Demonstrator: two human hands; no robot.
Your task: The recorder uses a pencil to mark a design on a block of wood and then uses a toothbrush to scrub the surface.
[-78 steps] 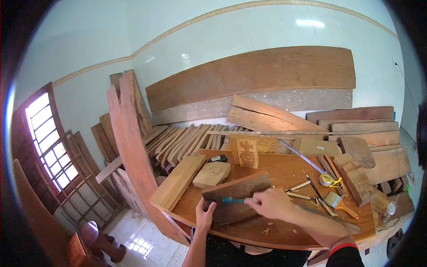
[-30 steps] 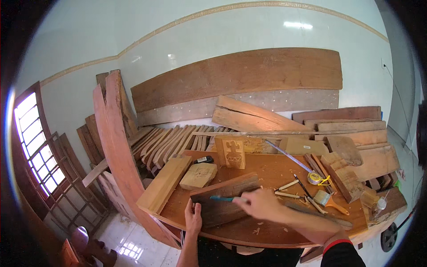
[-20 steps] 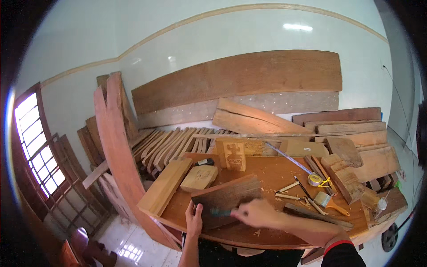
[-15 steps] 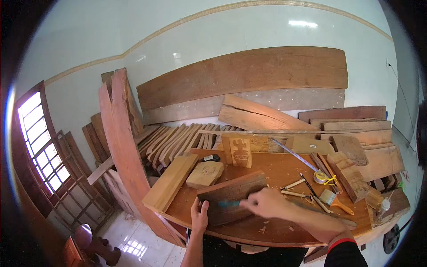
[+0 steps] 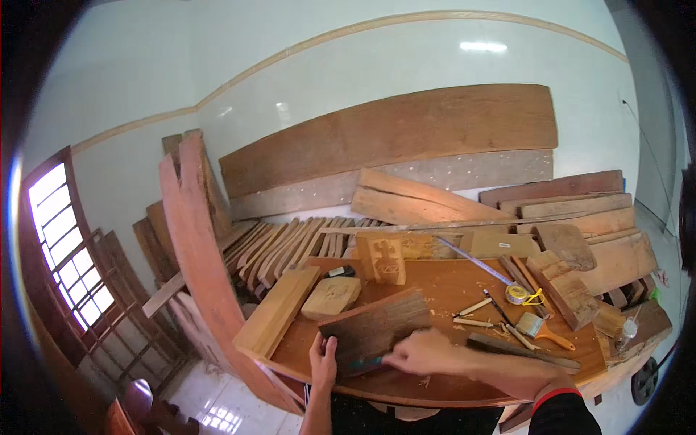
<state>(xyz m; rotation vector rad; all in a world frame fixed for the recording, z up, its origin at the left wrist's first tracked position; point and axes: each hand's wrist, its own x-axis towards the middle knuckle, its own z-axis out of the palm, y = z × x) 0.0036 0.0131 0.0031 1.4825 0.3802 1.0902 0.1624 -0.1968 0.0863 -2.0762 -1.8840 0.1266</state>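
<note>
Work on the dark board (image 5: 377, 319) looks under way rather than finished: a teal tool (image 5: 366, 361) is at its lower face, while blur and dark grain hide how much is done or left. Beyond the board, a carved block (image 5: 383, 257) stands upright. The board tilts between the hands: the left hand (image 5: 324, 359) grasps the board's left edge, and the right hand (image 5: 420, 353), curled around the tool, is over the board's lower right.
</note>
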